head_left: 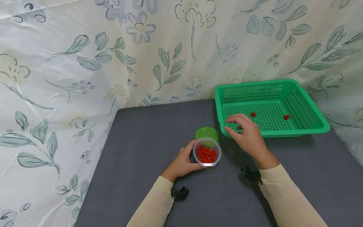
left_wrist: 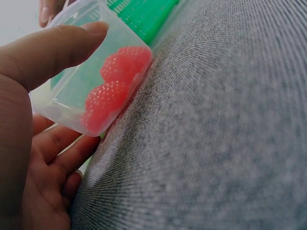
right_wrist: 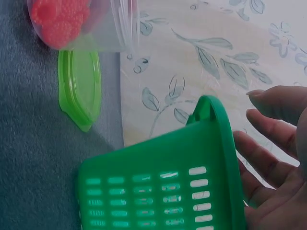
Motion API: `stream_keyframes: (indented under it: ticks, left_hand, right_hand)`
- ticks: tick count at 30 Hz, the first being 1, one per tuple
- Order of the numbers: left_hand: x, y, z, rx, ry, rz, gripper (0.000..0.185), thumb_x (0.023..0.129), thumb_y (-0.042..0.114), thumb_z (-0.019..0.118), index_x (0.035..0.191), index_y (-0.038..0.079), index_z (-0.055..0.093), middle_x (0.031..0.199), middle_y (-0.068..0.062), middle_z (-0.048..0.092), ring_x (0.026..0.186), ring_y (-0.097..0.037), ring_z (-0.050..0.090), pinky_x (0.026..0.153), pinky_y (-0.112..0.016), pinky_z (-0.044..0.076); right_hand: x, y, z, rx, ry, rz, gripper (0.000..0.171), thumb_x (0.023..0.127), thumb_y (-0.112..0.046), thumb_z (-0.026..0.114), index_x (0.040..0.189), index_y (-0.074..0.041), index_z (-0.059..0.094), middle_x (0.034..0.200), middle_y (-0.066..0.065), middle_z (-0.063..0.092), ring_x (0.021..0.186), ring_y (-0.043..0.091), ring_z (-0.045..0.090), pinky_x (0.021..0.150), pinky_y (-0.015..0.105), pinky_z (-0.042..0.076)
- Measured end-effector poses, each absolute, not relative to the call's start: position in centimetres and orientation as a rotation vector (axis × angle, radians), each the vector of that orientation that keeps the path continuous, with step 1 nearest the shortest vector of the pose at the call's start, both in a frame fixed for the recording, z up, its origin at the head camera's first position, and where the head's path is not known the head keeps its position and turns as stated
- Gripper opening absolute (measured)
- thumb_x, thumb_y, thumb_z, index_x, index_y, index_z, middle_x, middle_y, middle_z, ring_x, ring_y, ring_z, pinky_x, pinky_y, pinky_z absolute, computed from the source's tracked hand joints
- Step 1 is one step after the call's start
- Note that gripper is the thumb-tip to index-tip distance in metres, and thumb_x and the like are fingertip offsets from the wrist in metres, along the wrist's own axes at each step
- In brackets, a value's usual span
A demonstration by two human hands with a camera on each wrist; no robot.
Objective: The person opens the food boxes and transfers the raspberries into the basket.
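My left hand (head_left: 185,160) grips a clear plastic container (head_left: 197,155) on the grey table, thumb on the near side and fingers around the far side. Red raspberries (head_left: 206,154) lie in its bottom, and they show pink through its wall in the left wrist view. Over the left end of a green basket (head_left: 312,130) hangs my right hand (head_left: 249,137), its fingers loosely bent and apart from the thumb. Nothing shows between those fingertips in the right wrist view. Inside the basket lie a raspberry (head_left: 253,114) near the middle and another raspberry (head_left: 286,117) farther right.
A green lid (head_left: 207,130) lies just behind the container, close to the basket's left side. Behind the grey table (head_left: 147,135) hangs a floral cloth (head_left: 158,34). Each wrist wears a black strap (head_left: 180,193).
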State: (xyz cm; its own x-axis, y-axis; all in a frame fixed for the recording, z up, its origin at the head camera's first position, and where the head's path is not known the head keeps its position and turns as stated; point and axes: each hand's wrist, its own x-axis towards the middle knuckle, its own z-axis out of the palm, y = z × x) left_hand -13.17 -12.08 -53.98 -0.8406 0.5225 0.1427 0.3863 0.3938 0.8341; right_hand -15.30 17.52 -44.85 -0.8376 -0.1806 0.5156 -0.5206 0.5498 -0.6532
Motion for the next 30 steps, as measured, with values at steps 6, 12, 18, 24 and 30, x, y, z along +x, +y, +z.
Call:
stream_keyframes:
  ticks: [6,12,18,24,30]
  left_hand:
    - [-13.1,-12.1,-54.0,0.811,2.500,1.439,0.095,0.086,0.030,0.091,0.166,0.034,0.040,0.157,0.014,0.054,0.141,-0.010,0.047,0.118,-0.048,0.030]
    - [-13.2,-12.2,-53.9,0.803,2.486,1.467,0.095,0.086,0.029,0.092,0.166,0.031,0.042,0.157,0.012,0.055,0.141,-0.013,0.049,0.118,-0.052,0.029]
    - [-13.2,-12.2,-53.9,0.820,2.490,1.458,0.095,0.086,0.028,0.091,0.166,0.030,0.041,0.157,0.009,0.055,0.141,-0.014,0.051,0.118,-0.054,0.029]
    - [-13.2,-12.2,-53.9,0.849,2.496,1.460,0.095,0.086,0.028,0.091,0.167,0.028,0.040,0.158,0.010,0.055,0.141,-0.015,0.051,0.117,-0.054,0.029]
    - [-13.2,-12.2,-54.0,0.826,2.493,1.442,0.096,0.087,0.031,0.091,0.167,0.030,0.039,0.158,0.012,0.054,0.140,-0.015,0.051,0.118,-0.053,0.030]
  right_hand:
    - [-14.9,16.7,-44.8,0.649,-2.399,1.215,0.024,0.093,0.002,0.084,0.116,-0.003,0.077,0.129,0.011,0.070,0.119,0.027,0.064,0.083,0.049,0.055]
    - [-14.5,15.8,-44.6,0.712,-2.381,1.270,0.024,0.092,0.003,0.085,0.113,-0.007,0.078,0.129,0.012,0.070,0.118,0.025,0.065,0.084,0.051,0.057]
    - [-13.8,14.5,-44.6,0.826,-2.353,1.289,0.025,0.092,0.002,0.086,0.113,-0.009,0.077,0.131,0.008,0.070,0.115,0.024,0.066,0.083,0.047,0.058]
    - [-13.3,13.2,-45.2,0.943,-2.351,1.350,0.026,0.093,0.001,0.085,0.116,-0.006,0.077,0.131,0.007,0.069,0.106,0.031,0.068,0.079,0.049,0.058]
    - [-13.2,12.4,-46.1,0.954,-2.354,1.367,0.023,0.094,0.000,0.085,0.115,-0.003,0.077,0.132,0.009,0.067,0.116,0.029,0.066,0.082,0.051,0.060]
